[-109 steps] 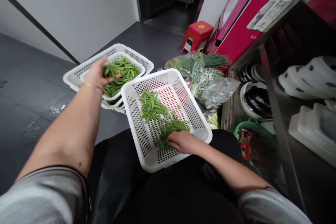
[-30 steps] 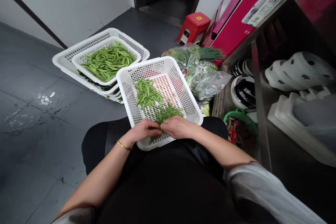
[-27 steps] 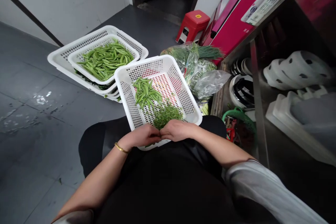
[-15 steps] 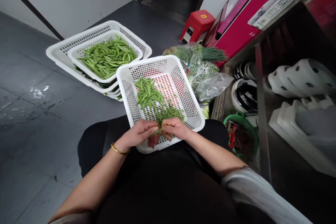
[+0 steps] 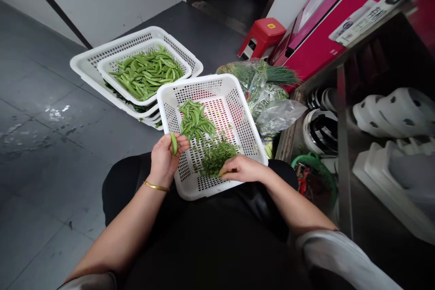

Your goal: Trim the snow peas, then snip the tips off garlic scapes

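A white perforated basket (image 5: 253, 151) rests on my lap. It holds a small heap of green pea pods (image 5: 196, 123) and a pile of thin green trimmings (image 5: 216, 157). My left hand (image 5: 165, 157), a gold bracelet on its wrist, is closed on one pea pod (image 5: 174, 143) and raised over the basket's left rim. My right hand (image 5: 242, 168) lies low in the basket beside the trimmings, fingers pinched together on something I cannot make out. On the floor to the left, stacked white baskets (image 5: 87, 66) carry a large heap of pea pods (image 5: 147, 72).
Clear plastic bags of greens (image 5: 268, 95) lie on the floor right of the lap basket. A red stool (image 5: 262, 36) stands by a magenta cabinet (image 5: 316, 31). Metal shelving with white ware (image 5: 390, 113) fills the right side. A green basket (image 5: 316, 176) sits below it. The grey floor has wet patches.
Half a second ago both hands met over one pod at the basket's near edge. Now they have parted: the left has lifted the pod leftward and the right has dropped beside the trimmings.
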Motion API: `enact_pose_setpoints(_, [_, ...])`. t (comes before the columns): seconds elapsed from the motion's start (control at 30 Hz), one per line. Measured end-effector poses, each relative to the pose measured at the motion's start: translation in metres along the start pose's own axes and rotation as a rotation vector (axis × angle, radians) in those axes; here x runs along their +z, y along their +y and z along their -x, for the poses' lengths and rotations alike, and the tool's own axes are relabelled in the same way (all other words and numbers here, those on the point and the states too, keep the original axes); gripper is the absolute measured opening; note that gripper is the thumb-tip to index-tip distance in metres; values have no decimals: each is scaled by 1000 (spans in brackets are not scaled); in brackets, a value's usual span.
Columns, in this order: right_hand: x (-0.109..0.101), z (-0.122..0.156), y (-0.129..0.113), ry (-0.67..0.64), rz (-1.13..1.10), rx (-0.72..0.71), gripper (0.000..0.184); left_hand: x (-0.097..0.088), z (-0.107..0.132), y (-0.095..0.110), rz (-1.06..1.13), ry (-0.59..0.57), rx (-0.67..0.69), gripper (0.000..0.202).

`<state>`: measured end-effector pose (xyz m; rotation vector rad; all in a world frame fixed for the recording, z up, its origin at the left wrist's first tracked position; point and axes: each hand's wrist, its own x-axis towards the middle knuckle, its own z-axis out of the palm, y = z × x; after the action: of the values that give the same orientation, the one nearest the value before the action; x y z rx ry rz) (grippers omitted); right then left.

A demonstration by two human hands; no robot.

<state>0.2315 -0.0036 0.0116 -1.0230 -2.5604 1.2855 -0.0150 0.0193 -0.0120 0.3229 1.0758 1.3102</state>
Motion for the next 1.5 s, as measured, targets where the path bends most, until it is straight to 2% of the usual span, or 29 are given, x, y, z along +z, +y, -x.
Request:
enact_pose_setpoints(0.03, [-8, -3, 5, -69, 29, 81, 38, 0, 0, 3, 11, -17, -6, 15])
enact_pose_setpoints(0.1, [-20, -23, 17, -85, 186, 294, 57, 2, 0, 6, 37, -107, -36, 19])
enact_pose_setpoints(0.2, [-23, -78, 37, 119, 473, 579, 50, 7, 3, 3, 62, -210, -41, 19])
enact_pose_setpoints(0.3, [-16, -125, 54, 156, 502, 638, 37, 9, 4, -3, -10, -207, -58, 19])
enact_pose_setpoints(0.37, [-13, -134, 59, 148, 469, 646, 28, 7, 3, -6, -87, -210, -112, 24])
enact_pose_setpoints(0.43, [-14, -125, 58, 165, 434, 652, 23, 4, 2, -10, -177, -226, -158, 21])
enact_pose_setpoints(0.57, [-5, -74, 32, 236, 315, 572, 18, 3, 3, -22, -390, -273, -234, 28])
enact_pose_setpoints(0.6, [3, -62, 24, 254, 202, 523, 18, 4, 4, -26, -422, -290, -233, 29])
enact_pose_setpoints(0.73, [47, -35, 2, 243, -745, 313, 28, 7, 11, -32, -381, -446, -204, 28])
enact_pose_setpoints(0.8, [58, -32, 0, 165, -951, 298, 29, 7, 15, -30, -330, -507, -229, 27])
enact_pose_setpoints(0.87, [54, -32, 1, 186, -888, 300, 25, 5, 17, -28, -288, -508, -258, 26])
enact_pose_setpoints(1.0, [24, -33, -3, 486, -531, 213, 21, 4, 18, -24, -287, -502, -312, 31])
enact_pose_setpoints(1.07, [14, -35, -8, 531, -305, 119, 14, 4, 18, -24, -301, -524, -334, 31])
enact_pose_setpoints(1.17, [15, -41, -15, 555, 122, 17, 15, 7, 20, -27, -265, -542, -400, 31])
enact_pose_setpoints(1.27, [25, -47, -16, 594, 446, 46, 23, 11, 20, -32, -166, -503, -491, 34])
enact_pose_setpoints(1.33, [26, -44, -13, 629, 501, 55, 24, 12, 18, -34, -118, -437, -478, 36])
enact_pose_setpoints(1.37, [23, -39, -10, 664, 474, 47, 22, 12, 16, -34, -111, -394, -429, 37])
enact_pose_setpoints(1.43, [11, -25, -4, 775, 348, 55, 18, 11, 12, -32, -118, -299, -258, 37])
enact_pose_setpoints(1.5, [-2, -10, 2, 855, 189, 121, 16, 9, 9, -29, -140, -211, -65, 35])
